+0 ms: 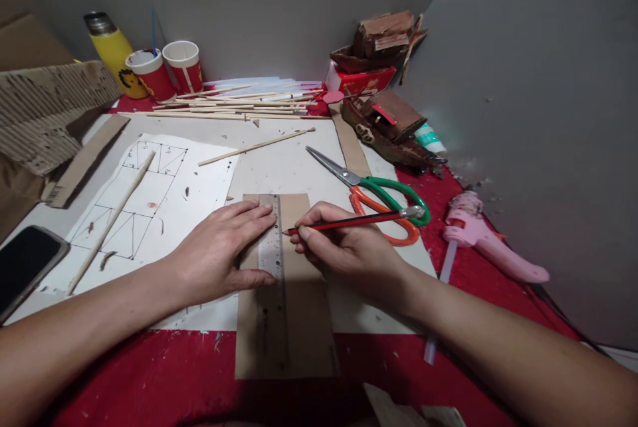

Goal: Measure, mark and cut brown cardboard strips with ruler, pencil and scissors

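Note:
A clear ruler (272, 307) lies lengthwise on a brown cardboard strip (310, 321). My left hand (219, 251) rests flat with fingers spread, its fingertips and thumb on the ruler. My right hand (343, 248) grips a red and black pencil (349, 221), whose tip is at the ruler's right edge. Beyond the right hand lie scissors (366, 184) with one green and one orange handle. The cardboard strip lies over a white sheet (279, 168) and the red table cover (194, 360).
A paper drawing (174, 201) and a phone (30, 267) lie left. Thin sticks (239, 107), cups (183, 65) and a yellow bottle (117, 55) stand or lie behind. Brown model boats (393, 125) and a pink glue gun (488, 241) are right.

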Available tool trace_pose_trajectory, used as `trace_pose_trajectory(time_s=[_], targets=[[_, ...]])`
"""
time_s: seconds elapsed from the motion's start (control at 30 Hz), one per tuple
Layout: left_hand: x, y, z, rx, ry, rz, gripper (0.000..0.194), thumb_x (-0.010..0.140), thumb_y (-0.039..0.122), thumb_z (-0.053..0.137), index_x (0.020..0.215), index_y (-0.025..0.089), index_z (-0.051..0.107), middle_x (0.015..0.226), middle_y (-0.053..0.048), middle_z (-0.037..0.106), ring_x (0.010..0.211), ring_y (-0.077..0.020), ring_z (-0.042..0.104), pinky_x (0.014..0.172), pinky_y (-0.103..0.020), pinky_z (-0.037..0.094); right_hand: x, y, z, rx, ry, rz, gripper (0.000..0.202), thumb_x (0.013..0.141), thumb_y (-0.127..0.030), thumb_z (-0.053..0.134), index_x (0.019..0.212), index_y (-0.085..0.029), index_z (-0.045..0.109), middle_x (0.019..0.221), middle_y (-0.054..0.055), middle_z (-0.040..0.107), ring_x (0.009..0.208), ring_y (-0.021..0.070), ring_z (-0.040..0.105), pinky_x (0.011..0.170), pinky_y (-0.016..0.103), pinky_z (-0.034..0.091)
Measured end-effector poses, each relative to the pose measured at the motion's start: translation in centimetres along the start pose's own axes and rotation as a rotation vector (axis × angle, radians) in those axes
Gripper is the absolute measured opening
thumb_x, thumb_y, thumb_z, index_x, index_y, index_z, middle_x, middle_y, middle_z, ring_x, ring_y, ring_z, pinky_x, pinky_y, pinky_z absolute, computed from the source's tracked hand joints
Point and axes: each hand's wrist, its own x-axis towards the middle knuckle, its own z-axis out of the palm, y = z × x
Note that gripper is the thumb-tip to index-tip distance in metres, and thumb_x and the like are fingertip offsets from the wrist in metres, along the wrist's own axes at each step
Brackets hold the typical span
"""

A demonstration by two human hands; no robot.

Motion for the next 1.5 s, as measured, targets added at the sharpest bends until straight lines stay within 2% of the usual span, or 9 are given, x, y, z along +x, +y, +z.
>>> trace_pose_trajectory(time_s=[0.13,0.3,0.5,0.63,0.83,1.07,1.27,1.5], targets=[[0.1,0.0,0.0,-0.017,0.007,-0.008,0.081,0.078,0.049,0.079,0.146,0.018,0.047,0.152,-0.015,0.049,0.143,-0.0333,0.039,0.115,-0.052,0.035,0.1,0.0,-0.2,-0.059,-0.016,-0.014,0.015,0.095,-0.032,0.051,0.084,-0.023,0.054,0.080,0.003,0.068,0.075,0.0175,0.064,0.063,0.028,0.049],[0.1,-0.1,0.1,-0.007,0.005,0.008,0.082,0.078,0.051,0.078,0.146,0.016,0.047,0.152,-0.016,0.048,0.143,-0.0341,0.039,0.115,-0.053,0.035,-0.1,-0.4,-0.1,-0.191,0.010,-0.065,0.013,0.095,-0.028,0.051,0.083,-0.023,0.054,0.077,0.002,0.065,0.069,0.0167,0.060,0.060,0.028,0.045],[0.1,-0.1,0.1,-0.008,-0.004,0.004,0.082,0.079,0.050,0.077,0.146,0.013,0.047,0.152,-0.017,0.048,0.143,-0.0349,0.038,0.116,-0.053,0.034,0.0,-1.2,0.0,-0.409,-0.007,-0.254,0.015,0.090,-0.017,0.050,0.076,-0.023,0.052,0.079,0.003,0.060,0.073,0.0180,0.057,0.068,0.032,0.046],[0.1,0.0,0.0,-0.018,-0.001,0.001,0.082,0.079,0.050,0.077,0.146,0.014,0.048,0.151,-0.017,0.048,0.143,-0.0354,0.038,0.115,-0.053,0.034,0.0,-1.2,0.0,-0.389,0.033,-0.218,0.014,0.091,-0.017,0.048,0.079,-0.024,0.051,0.074,0.001,0.057,0.068,0.0167,0.055,0.062,0.030,0.044],[0.2,0.0,0.0,0.006,-0.010,0.006,0.083,0.079,0.053,0.076,0.147,0.014,0.047,0.152,-0.016,0.048,0.143,-0.0344,0.037,0.115,-0.053,0.035,-0.4,-0.8,0.0,-0.363,0.049,-0.162,0.014,0.093,-0.020,0.049,0.079,-0.025,0.049,0.062,-0.003,0.051,0.055,0.0150,0.046,0.051,0.028,0.035],[0.1,-0.1,0.1,0.024,-0.006,0.022,0.084,0.080,0.054,0.075,0.146,0.010,0.047,0.152,-0.019,0.047,0.143,-0.0352,0.038,0.115,-0.052,0.035,0.0,-0.9,0.1,-0.306,0.065,-0.125,0.014,0.092,-0.024,0.051,0.078,-0.024,0.052,0.067,-0.002,0.058,0.058,0.0146,0.051,0.054,0.028,0.036],[0.1,-0.1,-0.1,0.018,-0.018,0.004,0.083,0.080,0.053,0.075,0.146,0.012,0.047,0.152,-0.017,0.047,0.143,-0.0347,0.038,0.115,-0.053,0.035,-0.1,-0.8,0.3,-0.283,0.057,-0.103,0.012,0.091,-0.023,0.053,0.079,-0.024,0.053,0.066,-0.002,0.056,0.056,0.0140,0.048,0.052,0.027,0.035],[0.1,-0.1,0.0,0.034,-0.006,0.020,0.084,0.080,0.052,0.076,0.146,0.010,0.047,0.152,-0.017,0.047,0.143,-0.0347,0.038,0.115,-0.051,0.036,-0.4,-0.6,0.0,-0.319,0.052,-0.128,0.013,0.090,-0.017,0.051,0.079,-0.024,0.051,0.061,-0.004,0.050,0.053,0.0132,0.044,0.050,0.027,0.031]])
